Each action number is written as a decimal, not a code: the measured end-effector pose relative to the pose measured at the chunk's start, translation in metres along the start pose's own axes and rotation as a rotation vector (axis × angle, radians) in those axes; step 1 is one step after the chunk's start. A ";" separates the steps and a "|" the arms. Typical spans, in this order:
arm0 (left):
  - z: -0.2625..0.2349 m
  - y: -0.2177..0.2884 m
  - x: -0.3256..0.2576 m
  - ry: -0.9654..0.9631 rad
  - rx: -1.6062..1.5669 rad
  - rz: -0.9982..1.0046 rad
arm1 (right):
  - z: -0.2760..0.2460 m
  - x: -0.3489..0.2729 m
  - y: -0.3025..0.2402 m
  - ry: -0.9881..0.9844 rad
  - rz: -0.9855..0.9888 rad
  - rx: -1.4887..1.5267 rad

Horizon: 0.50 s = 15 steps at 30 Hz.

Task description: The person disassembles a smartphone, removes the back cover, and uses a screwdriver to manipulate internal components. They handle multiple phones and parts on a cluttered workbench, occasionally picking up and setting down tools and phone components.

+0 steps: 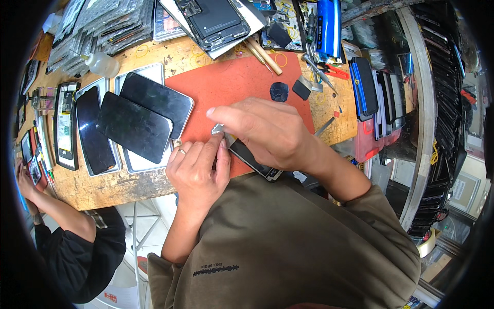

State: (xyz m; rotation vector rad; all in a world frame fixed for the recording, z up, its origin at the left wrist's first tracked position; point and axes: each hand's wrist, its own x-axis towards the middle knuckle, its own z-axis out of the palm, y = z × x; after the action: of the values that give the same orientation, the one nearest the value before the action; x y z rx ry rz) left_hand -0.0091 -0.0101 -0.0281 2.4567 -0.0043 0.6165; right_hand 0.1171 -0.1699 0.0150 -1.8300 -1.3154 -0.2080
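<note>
My right hand [265,131] lies over a dark phone [254,162] at the near edge of a red work mat [231,85], gripping it, index finger stretched left. My left hand [198,172], with a ring on one finger, pinches a small silvery piece [217,129] at the phone's upper end, thumb and fingertips meeting the right hand there. Most of the phone is hidden under both hands.
Several black phone screens [136,123] lie stacked left of the mat on the wooden bench [108,188]. A clear bottle [103,64], tools [267,56], opened phones [213,20] and a blue cylinder [329,26] crowd the back. Another person's arm [56,211] reaches in at lower left.
</note>
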 end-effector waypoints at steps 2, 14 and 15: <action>0.000 0.000 0.000 -0.001 -0.002 0.003 | -0.004 0.002 -0.004 -0.048 0.004 -0.045; -0.001 0.001 0.000 -0.002 0.011 0.004 | -0.001 0.008 -0.006 0.034 -0.011 -0.137; 0.000 0.001 0.000 0.002 0.011 0.006 | -0.004 0.006 -0.007 -0.005 0.018 -0.149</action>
State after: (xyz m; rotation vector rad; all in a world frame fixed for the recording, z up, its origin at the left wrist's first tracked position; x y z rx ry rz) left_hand -0.0093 -0.0111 -0.0272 2.4670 -0.0071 0.6234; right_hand 0.1149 -0.1675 0.0245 -1.9671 -1.3166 -0.2987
